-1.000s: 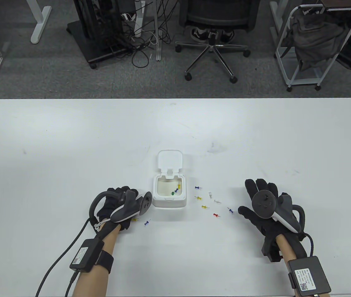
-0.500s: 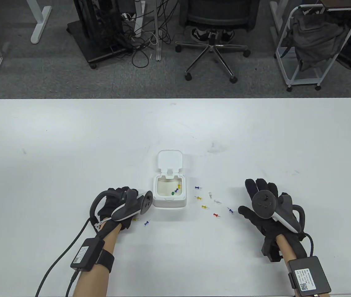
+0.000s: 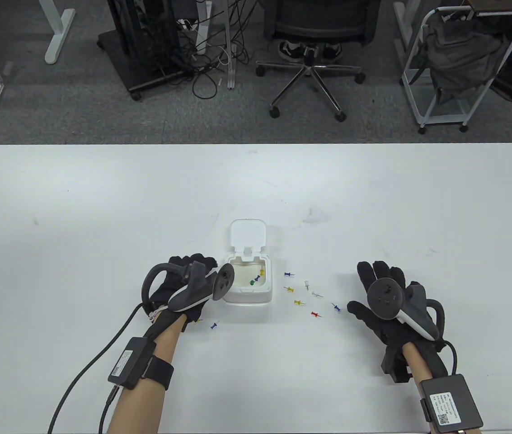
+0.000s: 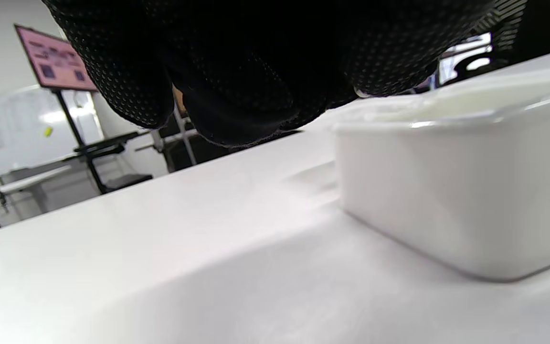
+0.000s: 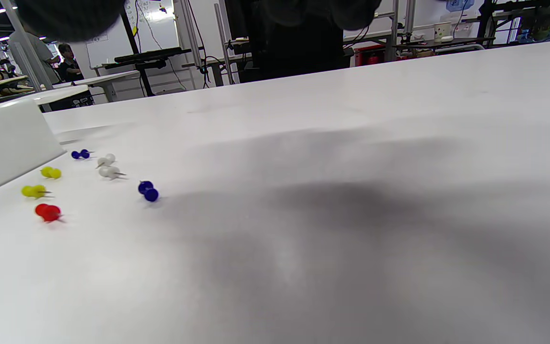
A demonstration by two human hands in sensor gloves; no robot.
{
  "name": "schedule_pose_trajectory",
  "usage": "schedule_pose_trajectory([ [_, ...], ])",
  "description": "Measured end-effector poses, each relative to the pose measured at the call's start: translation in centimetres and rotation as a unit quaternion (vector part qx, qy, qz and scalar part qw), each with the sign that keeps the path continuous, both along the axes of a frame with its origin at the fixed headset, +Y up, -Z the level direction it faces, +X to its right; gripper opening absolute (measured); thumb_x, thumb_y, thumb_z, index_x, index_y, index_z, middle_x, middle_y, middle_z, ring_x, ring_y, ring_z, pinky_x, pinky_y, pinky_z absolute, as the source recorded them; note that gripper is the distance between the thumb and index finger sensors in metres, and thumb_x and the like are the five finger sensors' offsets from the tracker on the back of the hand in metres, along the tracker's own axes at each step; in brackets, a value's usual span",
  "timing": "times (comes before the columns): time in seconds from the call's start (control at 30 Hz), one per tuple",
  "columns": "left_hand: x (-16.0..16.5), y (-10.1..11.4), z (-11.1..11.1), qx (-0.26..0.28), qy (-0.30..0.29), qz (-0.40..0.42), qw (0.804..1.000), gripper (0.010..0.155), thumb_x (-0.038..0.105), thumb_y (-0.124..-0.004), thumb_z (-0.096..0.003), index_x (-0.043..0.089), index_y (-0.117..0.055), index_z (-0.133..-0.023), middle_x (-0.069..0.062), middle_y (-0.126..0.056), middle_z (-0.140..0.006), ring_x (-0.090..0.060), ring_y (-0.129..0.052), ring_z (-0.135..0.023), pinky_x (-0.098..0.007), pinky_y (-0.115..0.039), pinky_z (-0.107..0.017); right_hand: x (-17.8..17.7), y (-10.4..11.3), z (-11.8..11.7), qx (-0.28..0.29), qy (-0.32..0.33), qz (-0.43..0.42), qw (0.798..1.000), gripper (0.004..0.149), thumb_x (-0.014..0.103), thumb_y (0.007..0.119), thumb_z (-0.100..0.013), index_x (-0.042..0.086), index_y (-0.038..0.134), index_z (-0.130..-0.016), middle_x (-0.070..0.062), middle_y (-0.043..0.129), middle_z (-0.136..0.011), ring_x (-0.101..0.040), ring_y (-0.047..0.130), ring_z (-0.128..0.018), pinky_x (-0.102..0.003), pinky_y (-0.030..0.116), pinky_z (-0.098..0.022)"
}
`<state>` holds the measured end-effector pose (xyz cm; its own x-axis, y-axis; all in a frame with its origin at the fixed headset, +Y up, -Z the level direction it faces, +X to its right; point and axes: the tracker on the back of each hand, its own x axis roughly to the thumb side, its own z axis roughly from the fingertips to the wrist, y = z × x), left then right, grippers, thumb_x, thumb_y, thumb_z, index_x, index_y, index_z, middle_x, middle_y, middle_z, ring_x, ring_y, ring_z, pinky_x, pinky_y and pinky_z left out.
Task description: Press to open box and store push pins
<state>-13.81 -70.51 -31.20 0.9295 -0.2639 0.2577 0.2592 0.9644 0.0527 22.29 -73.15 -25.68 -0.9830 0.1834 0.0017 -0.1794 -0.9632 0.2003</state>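
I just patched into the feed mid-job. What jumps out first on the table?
The small white box at table centre, lid flipped open, with a few pins already inside. Loose coloured push pins lie scattered just right of it, plus a blue pin near the left hand, which sits against the box's left side. The right hand rests flat, farther right.

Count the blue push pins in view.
4 blue pins: one inside the box, one right of the box, one nearer the right hand, one by the left hand. More may hide under the left hand.
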Motion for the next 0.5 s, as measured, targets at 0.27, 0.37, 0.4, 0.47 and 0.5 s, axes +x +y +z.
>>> schedule_pose_trajectory([
  [0.27, 2.9, 0.1, -0.2, -0.009, -0.019, 0.034, 0.999, 0.042, 0.047, -0.075, -0.0464, 0.033, -0.079, -0.085, 0.009, -0.092, -0.085, -0.010, -0.102, -0.058, -0.047, -0.081, -0.072, 0.0, 0.0, 0.0, -0.001, 0.001, 0.001, 1.000, 0.080, 0.058, 0.060, -0.044, 0.030, 0.017, -0.105, -0.018, 0.024, -0.122, -0.054, 0.031, -0.109, -0.079, 0.030, -0.070],
  [0.37, 3.6, 0.0, -0.2, -0.003, -0.025, 0.022, 0.999, 0.042, 0.047, -0.075, -0.0465, 0.033, -0.080, -0.085, 0.009, -0.092, -0.085, -0.010, -0.102, -0.058, -0.047, -0.081, -0.071, 0.0, 0.0, 0.0, 0.000, 0.002, 0.000, 1.000, 0.080, 0.058, 0.060, -0.044, 0.030, 0.017, -0.105, -0.018, 0.024, -0.122, -0.054, 0.031, -0.109, -0.079, 0.030, -0.070],
  [0.4, 3.8, -0.1, -0.3, -0.002, -0.026, 0.018, 0.999, 0.041, 0.047, -0.075, -0.0465, 0.033, -0.080, -0.085, 0.009, -0.092, -0.085, -0.010, -0.102, -0.059, -0.047, -0.082, -0.071, 0.0, 0.0, 0.0, 0.001, 0.002, 0.000, 1.000, 0.080, 0.058, 0.060, -0.044, 0.030, 0.017, -0.105, -0.018, 0.024, -0.122, -0.054, 0.031, -0.109, -0.079, 0.030, -0.070],
  [0.47, 3.9, -0.1, -0.4, -0.003, -0.025, 0.021, 0.999, 0.042, 0.047, -0.075, -0.0464, 0.034, -0.080, -0.085, 0.010, -0.092, -0.085, -0.010, -0.102, -0.058, -0.047, -0.082, -0.071, 0.0, 0.0, 0.0, 0.000, 0.002, 0.000, 1.000, 0.080, 0.058, 0.060, -0.044, 0.030, 0.017, -0.105, -0.018, 0.024, -0.122, -0.054, 0.031, -0.109, -0.079, 0.030, -0.070],
  [0.5, 3.9, -0.1, -0.4, -0.006, -0.023, 0.023, 0.999, 0.041, 0.047, -0.075, -0.0464, 0.034, -0.080, -0.085, 0.010, -0.092, -0.085, -0.010, -0.102, -0.058, -0.047, -0.082, -0.071, 0.0, 0.0, 0.0, 0.000, 0.002, 0.000, 1.000, 0.080, 0.058, 0.060, -0.044, 0.030, 0.017, -0.105, -0.018, 0.024, -0.122, -0.054, 0.031, -0.109, -0.079, 0.030, -0.070],
])
